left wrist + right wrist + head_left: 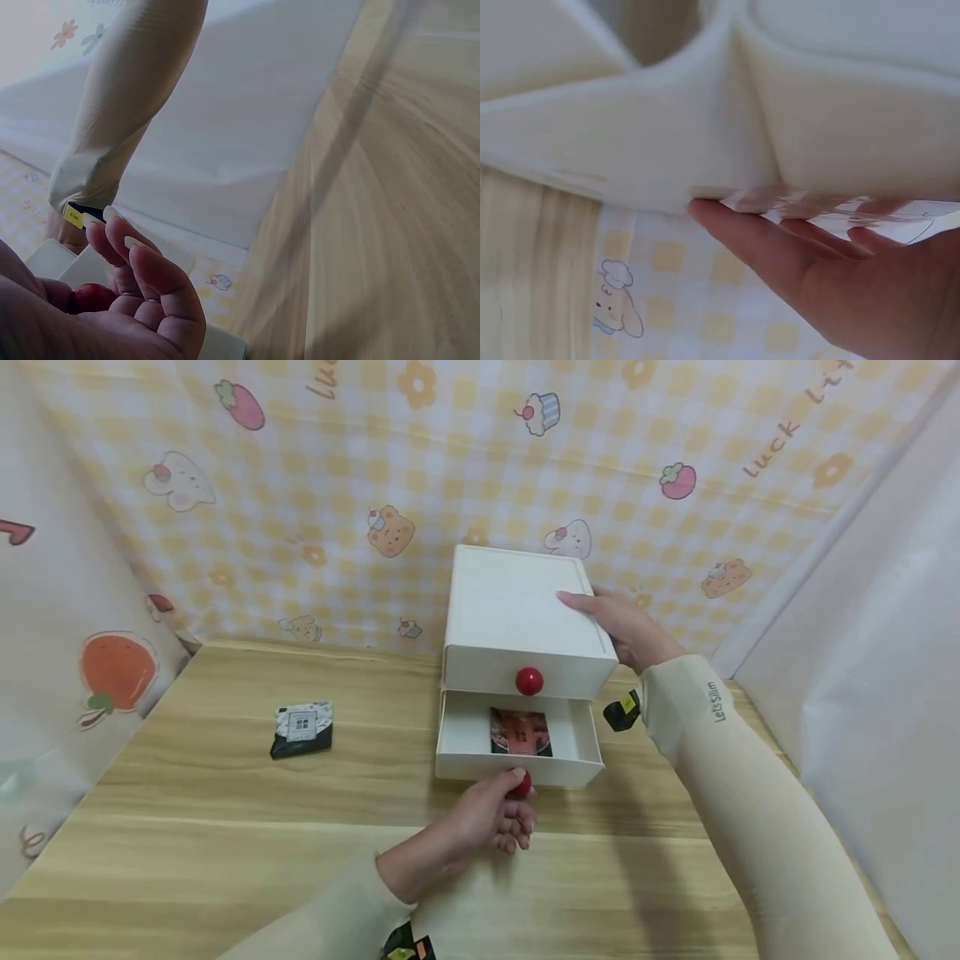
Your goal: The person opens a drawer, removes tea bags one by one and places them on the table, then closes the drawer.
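A white two-drawer box point(525, 602) stands toward the back of the table, its lower drawer point(474, 767) pulled out. My left hand point(486, 817) pinches that drawer's red knob point(519, 787) between thumb and index finger; the knob point(93, 298) also shows in the left wrist view. Inside the drawer lies a dark red packet point(521, 732). The upper drawer, with its own red knob point(529, 681), is closed. My right hand point(630, 625) presses on the box's right side, thumb on the top. In the right wrist view its straight fingers point(742, 232) touch the side wall.
A black-and-white packet point(303, 730) lies on the wooden table point(225, 843), left of the box. Behind the box hangs a yellow checked cloth point(337, 477). White sheets border the left side and the right side point(870, 635).
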{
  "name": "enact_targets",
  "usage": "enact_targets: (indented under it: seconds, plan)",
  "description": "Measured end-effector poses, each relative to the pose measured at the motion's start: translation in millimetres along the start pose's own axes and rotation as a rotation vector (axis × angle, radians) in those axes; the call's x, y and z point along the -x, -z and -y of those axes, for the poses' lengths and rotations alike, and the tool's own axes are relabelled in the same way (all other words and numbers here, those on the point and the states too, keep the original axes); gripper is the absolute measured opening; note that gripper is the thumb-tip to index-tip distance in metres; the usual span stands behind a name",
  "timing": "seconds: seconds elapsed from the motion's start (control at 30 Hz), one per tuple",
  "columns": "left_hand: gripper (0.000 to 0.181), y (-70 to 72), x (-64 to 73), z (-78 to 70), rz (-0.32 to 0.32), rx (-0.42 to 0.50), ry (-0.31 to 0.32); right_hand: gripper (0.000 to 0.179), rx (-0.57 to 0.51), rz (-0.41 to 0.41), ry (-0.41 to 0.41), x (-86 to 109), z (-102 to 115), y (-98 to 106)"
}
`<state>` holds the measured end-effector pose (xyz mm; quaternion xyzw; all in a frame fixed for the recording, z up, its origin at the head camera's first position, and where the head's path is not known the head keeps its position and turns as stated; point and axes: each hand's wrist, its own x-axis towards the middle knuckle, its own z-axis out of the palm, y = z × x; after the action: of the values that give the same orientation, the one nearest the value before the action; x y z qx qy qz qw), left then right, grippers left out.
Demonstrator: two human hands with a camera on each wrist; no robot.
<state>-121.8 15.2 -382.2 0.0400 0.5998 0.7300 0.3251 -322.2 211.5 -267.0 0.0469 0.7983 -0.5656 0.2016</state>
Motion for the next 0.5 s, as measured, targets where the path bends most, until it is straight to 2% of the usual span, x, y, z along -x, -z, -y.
enact_targets:
  seconds: [0.5]
  plan:
    - [0.041,-5.2,15.5,8.1,0.021,0.036,0.022,0.074,0.003,0.064,-0.025,-1.7,1,5]
